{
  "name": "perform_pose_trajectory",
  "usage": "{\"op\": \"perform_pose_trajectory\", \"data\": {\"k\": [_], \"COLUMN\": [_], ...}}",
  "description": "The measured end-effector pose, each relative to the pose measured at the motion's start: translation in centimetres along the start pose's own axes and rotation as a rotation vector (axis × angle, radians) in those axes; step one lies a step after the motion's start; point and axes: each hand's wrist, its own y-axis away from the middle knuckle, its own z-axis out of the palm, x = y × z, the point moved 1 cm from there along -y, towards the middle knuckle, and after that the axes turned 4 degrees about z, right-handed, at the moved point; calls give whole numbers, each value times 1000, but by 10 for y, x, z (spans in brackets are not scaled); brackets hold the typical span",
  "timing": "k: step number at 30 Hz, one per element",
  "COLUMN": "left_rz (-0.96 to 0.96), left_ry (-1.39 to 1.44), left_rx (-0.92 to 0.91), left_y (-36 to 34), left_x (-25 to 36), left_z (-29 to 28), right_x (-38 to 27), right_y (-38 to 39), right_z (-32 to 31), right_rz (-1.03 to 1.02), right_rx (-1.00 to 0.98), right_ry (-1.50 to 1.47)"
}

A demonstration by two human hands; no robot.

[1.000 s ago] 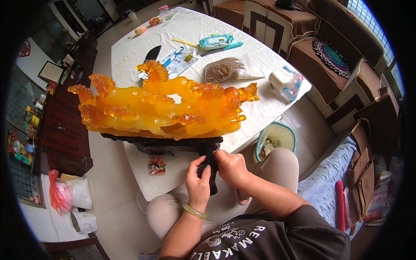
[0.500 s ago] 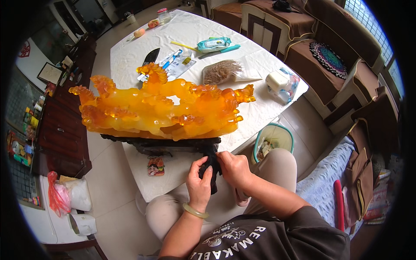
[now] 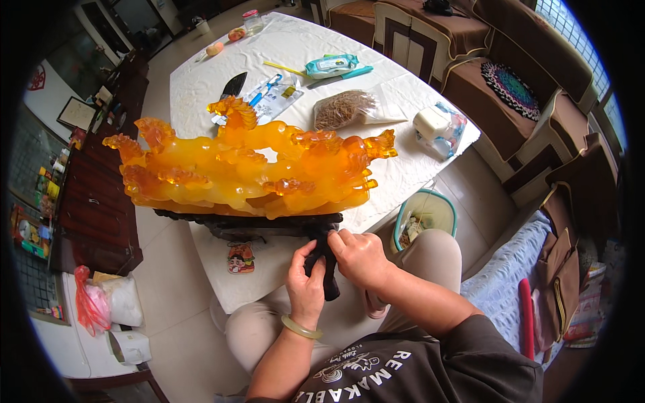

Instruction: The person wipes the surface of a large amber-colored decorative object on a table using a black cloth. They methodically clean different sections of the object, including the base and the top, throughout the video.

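A large translucent amber-orange carving (image 3: pixel 248 174) stands on a dark stand (image 3: pixel 255 223) at the near end of the white-covered table. Below the stand's right end hangs a black cloth (image 3: pixel 330 285), bunched up between my hands. My left hand (image 3: pixel 306 279), with a pale bangle at its wrist, pinches the cloth from the left side. From the right, my right hand (image 3: pixel 357 256) grips the cloth close under the stand's corner, its fingers curled. Part of the cloth is hidden behind my fingers.
On the table (image 3: pixel 222 282) lie a cartoon sticker (image 3: pixel 240 258), a bag of brown strands (image 3: pixel 342 109), a wipes pack (image 3: pixel 332 66), a blue-handled tool (image 3: pixel 267 90) and a white package (image 3: pixel 430 125). A teal-rimmed bin (image 3: pixel 425 211) stands by my knee.
My right hand has shifted slightly left and down with the cloth. The left hand stays nearly in place, and the carving appears slightly further left.
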Motion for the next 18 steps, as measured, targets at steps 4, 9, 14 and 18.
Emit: {"op": "perform_pose_trajectory", "data": {"k": [4, 9, 14, 18], "left_rz": [4, 16, 47, 88], "left_ry": [-60, -150, -166, -29], "left_rx": [-49, -58, -25, 42], "left_y": [0, 1, 2, 1], "left_x": [-3, -20, -3, -3], "left_z": [4, -1, 4, 4], "right_x": [8, 11, 11, 5], "right_y": [13, 30, 24, 9], "right_z": [5, 15, 12, 8], "right_rz": [74, 99, 87, 33], "right_rx": [-18, -23, 50, 70], "right_ry": [9, -54, -97, -113]}}
